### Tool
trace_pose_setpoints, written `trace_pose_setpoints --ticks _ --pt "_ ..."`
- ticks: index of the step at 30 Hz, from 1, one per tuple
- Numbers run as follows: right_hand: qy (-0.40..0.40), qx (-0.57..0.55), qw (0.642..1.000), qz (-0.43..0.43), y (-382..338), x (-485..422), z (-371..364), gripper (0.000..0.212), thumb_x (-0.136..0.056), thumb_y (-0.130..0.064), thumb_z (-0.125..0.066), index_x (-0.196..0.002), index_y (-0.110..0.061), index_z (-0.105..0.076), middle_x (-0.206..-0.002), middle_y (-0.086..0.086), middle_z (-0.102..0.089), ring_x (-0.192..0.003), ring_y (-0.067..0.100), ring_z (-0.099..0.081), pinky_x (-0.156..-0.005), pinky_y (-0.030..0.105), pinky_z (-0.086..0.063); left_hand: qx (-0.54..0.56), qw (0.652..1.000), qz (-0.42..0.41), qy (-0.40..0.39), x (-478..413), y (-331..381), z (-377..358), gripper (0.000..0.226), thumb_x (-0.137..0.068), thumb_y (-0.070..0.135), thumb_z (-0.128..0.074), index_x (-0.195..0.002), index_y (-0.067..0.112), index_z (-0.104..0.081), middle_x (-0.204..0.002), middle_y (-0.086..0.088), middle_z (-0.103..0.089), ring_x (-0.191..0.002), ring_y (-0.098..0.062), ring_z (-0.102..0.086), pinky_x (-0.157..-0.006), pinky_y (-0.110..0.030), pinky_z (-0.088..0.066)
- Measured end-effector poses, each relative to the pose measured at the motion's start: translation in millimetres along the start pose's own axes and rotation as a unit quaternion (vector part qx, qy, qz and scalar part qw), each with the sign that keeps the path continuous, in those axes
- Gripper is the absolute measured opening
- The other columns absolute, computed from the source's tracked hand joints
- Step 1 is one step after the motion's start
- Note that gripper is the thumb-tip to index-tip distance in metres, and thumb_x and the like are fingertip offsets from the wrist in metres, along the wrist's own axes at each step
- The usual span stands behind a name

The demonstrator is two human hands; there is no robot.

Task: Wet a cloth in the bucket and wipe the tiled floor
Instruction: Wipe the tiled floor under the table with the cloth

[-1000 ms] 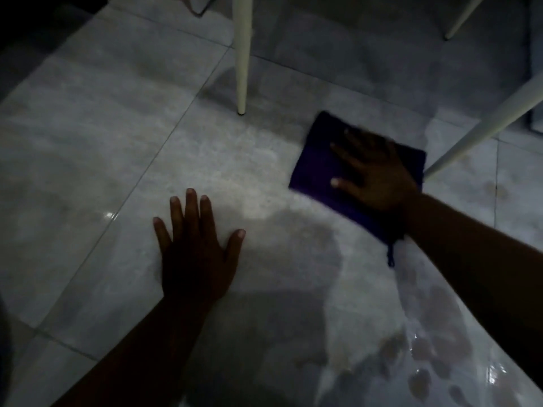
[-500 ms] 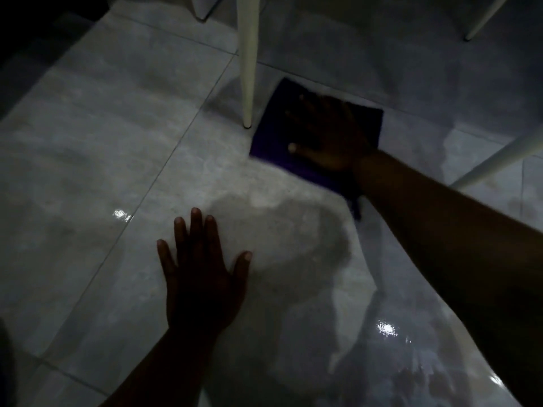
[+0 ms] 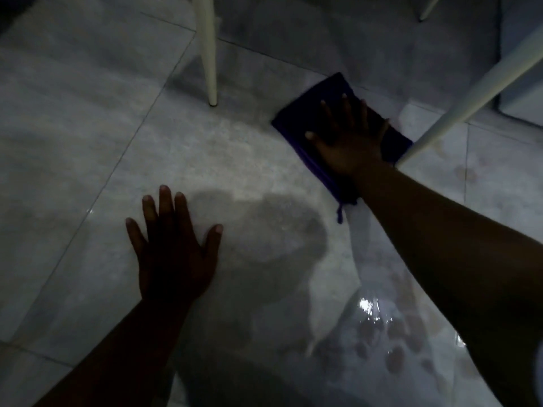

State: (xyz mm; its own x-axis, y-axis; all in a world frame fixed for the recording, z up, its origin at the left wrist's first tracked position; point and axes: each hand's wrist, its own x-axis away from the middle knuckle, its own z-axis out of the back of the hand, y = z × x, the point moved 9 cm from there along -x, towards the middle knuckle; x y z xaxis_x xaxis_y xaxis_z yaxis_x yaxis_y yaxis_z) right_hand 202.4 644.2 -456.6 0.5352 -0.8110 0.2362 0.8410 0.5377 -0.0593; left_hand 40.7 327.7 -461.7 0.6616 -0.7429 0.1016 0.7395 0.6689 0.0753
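A dark purple cloth [image 3: 332, 89] lies flat on the grey tiled floor [image 3: 88, 127], between a straight white leg and a slanted white leg. My right hand [image 3: 349, 142] presses down on it with the palm flat and the fingers spread, covering most of it. A short loop hangs from the cloth's near corner. My left hand [image 3: 173, 254] rests flat on the floor to the near left, fingers apart, holding nothing. No bucket is in view.
An upright white furniture leg [image 3: 209, 54] stands left of the cloth. A slanted white leg [image 3: 470, 92] touches down just right of it, and a third leg [image 3: 429, 7] shows at the top. A shiny wet patch [image 3: 382, 333] lies near right.
My right hand slid the cloth left up to the upright leg, then back right to beside the slanted leg. My left hand stayed planted on the floor.
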Motion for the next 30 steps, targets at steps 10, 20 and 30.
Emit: trace_pose_setpoints --ticks 10,20,30 --pt "-0.035 0.142 0.856 0.496 -8 355 -92 0.086 -0.084 -0.084 -0.035 -0.155 -0.038 -0.023 -0.168 0.006 -0.012 -0.150 0.041 -0.017 -0.104 0.077 -0.017 0.024 0.999 -0.010 -0.021 -6 -7 -8 0.090 -0.089 0.071 -0.020 -0.157 0.013 -0.011 -0.168 -0.012 -0.002 -0.154 -0.035 0.000 -0.121 -0.061 -0.001" --pt "-0.010 0.037 0.991 0.124 -5 193 -45 0.083 -0.087 -0.082 -0.018 -0.157 -0.041 -0.004 -0.168 0.008 0.006 -0.153 0.040 0.004 -0.111 0.079 -0.003 0.056 0.997 -0.037 -0.048 27 11 14 0.071 -0.095 0.049 -0.049 -0.147 0.003 -0.038 -0.161 -0.022 -0.027 -0.149 -0.041 -0.022 -0.118 -0.060 -0.021" --pt "-0.004 0.055 0.916 0.397 64 378 -74 0.075 -0.088 -0.076 -0.043 -0.151 -0.036 -0.038 -0.164 0.004 -0.027 -0.152 0.035 -0.019 -0.114 0.072 -0.014 0.007 0.981 -0.183 -0.068 82 77 -8 0.090 -0.085 0.073 -0.023 -0.154 0.015 -0.027 -0.166 -0.015 -0.016 -0.153 -0.036 -0.014 -0.121 -0.057 -0.016"
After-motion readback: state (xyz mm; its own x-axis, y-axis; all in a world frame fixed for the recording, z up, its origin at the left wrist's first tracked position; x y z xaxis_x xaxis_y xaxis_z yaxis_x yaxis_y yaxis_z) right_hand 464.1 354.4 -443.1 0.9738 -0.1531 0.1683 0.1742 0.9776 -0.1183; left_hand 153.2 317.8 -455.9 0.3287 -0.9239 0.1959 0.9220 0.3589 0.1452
